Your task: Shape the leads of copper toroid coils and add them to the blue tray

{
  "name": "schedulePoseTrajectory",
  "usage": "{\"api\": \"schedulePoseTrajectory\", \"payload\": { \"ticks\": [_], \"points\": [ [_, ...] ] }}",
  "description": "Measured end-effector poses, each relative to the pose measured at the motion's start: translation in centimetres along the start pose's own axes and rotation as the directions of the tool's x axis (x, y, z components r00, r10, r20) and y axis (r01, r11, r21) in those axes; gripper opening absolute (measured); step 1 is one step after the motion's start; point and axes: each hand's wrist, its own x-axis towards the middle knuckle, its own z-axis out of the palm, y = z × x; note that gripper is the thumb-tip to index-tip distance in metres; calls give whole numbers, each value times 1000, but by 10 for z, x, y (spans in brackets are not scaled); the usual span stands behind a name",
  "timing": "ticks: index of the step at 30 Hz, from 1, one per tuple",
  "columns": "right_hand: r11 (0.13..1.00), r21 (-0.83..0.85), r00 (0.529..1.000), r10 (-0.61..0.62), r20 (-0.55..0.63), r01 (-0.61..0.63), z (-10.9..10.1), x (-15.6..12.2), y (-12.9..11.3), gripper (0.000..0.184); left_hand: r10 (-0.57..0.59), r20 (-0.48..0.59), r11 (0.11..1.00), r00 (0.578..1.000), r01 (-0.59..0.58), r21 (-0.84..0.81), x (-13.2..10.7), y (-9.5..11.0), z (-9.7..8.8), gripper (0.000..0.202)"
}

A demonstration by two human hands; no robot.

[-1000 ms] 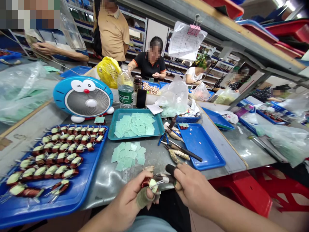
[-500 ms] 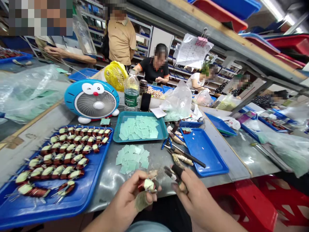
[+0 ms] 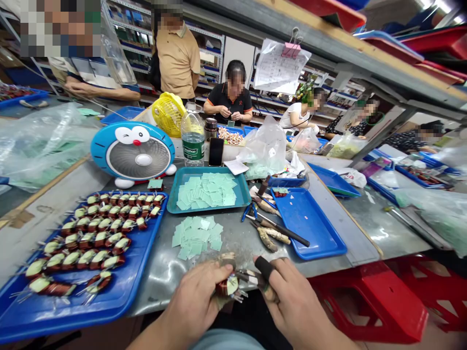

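Between the fingers of my left hand (image 3: 193,294) is a copper-wound coil (image 3: 226,288) with a pale patch on top and thin wire leads sticking out. My right hand (image 3: 292,294) grips pliers (image 3: 248,277); their jaws lie right at the coil, though I cannot tell whether they close on a lead. A dark cover wraps one right fingertip. To the left, a blue tray (image 3: 120,304) carries rows of similar coils (image 3: 87,240). Thin green sheets (image 3: 197,237) lie loose on the bench in front of my hands, and more fill a teal tray (image 3: 245,194).
A second blue tray (image 3: 314,228) and several hand tools (image 3: 270,236) lie to the right. Behind stand a blue cartoon-faced fan (image 3: 133,153), a water bottle (image 3: 193,141) and a phone (image 3: 216,151). Red stools (image 3: 365,301) are below right. Several people work beyond.
The pliers in my right hand have moved left to the coil. My left hand has turned, its back now facing up more, with the coil still held. The view has shifted slightly.
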Motion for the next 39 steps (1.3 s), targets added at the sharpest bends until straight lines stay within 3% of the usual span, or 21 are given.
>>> {"api": "schedulePoseTrajectory", "payload": {
  "ticks": [3, 6, 11, 28, 32, 36, 39],
  "points": [
    [997, -61, 985, -51, -168, 41, 10, -8, 0, 50, 31, -29, 999, 999, -30, 32, 1, 4, 3, 37],
    [995, -84, 966, -75, -248, 56, 21, -14, 2, 52, 65, -46, 998, 997, -66, -23, 4, 4, 5, 40],
    [988, -115, 952, -129, -279, 100, 25, -11, 11, 50, 188, -78, 978, 979, -194, -79, 13, 3, 4, 42],
    [986, -112, 943, -155, -295, 127, 25, -6, 30, 59, 225, -48, 969, 973, -228, -91, 19, 5, -1, 35],
    [989, -88, 961, -137, -239, 119, 22, -3, 32, 60, 159, -16, 984, 987, -159, -79, 25, 8, -1, 32],
    [998, 43, 999, -34, -37, 36, 9, 3, 26, 58, -42, 95, 992, 995, 54, -117, 31, 12, -3, 32],
    [990, 123, 991, 53, 120, -67, -4, 6, 21, 57, -149, 176, 962, 973, 184, -203, 32, 15, -3, 29]
  ]
}}
